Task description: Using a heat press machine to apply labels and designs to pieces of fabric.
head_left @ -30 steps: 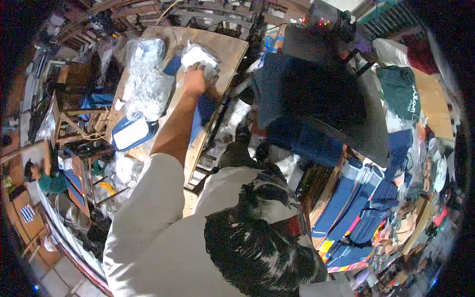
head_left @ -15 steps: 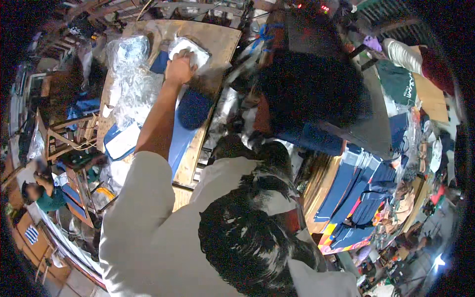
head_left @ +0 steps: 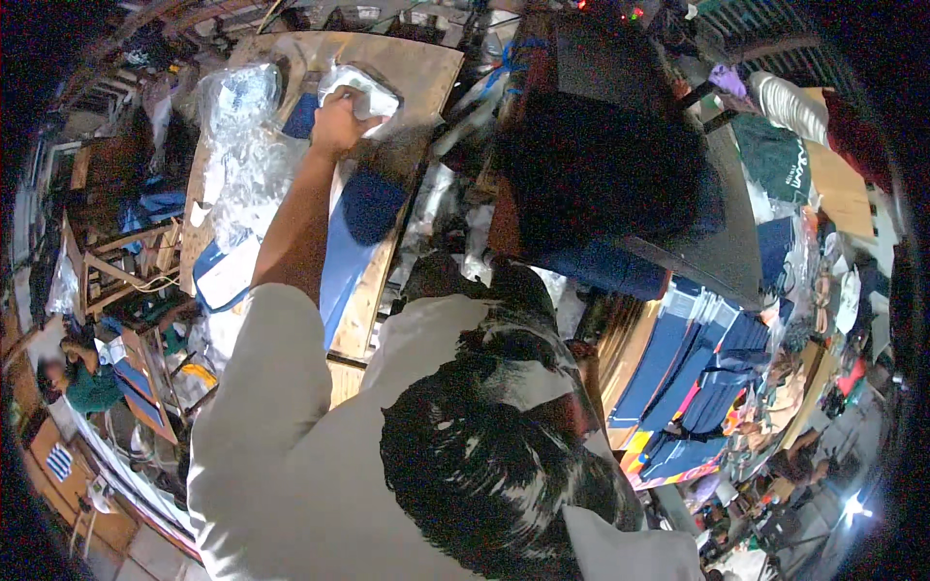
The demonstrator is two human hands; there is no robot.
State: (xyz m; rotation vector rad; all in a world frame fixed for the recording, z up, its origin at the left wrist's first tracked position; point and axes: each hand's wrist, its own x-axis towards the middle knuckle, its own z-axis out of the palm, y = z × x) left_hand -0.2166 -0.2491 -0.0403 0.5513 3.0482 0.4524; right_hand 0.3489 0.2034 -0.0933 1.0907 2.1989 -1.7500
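**One packet in the hand, blue cloth still bare on the table**

Nearest to the camera are a head of dark hair and a white sleeve (head_left: 271, 436). From the sleeve a bare forearm goes up along the wooden table (head_left: 426, 73). Under the forearm lies a blue cloth (head_left: 363, 208), spread flat and with no wrapping on it. Beside it, more to the left, there is a blue and white piece (head_left: 225, 276) near the table's edge.

At the end of the forearm the left hand (head_left: 337, 121) is closed in a firm grip on a white packet in shiny plastic (head_left: 368, 89). The packet rests on the far part of the table, just past the blue cloth, and the fingers cover its near edge. The right hand does not show anywhere, so I cannot tell its state.

Left of the hand stands a heap of clear plastic bags (head_left: 242, 145), crumpled and touching the cloth's side. Far on the right, well apart from the table, stacks of folded blue garments (head_left: 678, 373) lie in rows.

As a judgement only — the work seems to be in its middle. One piece is already in plastic and is held at the table's far end, while the blue cloth is not yet wrapped and many bags remain in the heap.
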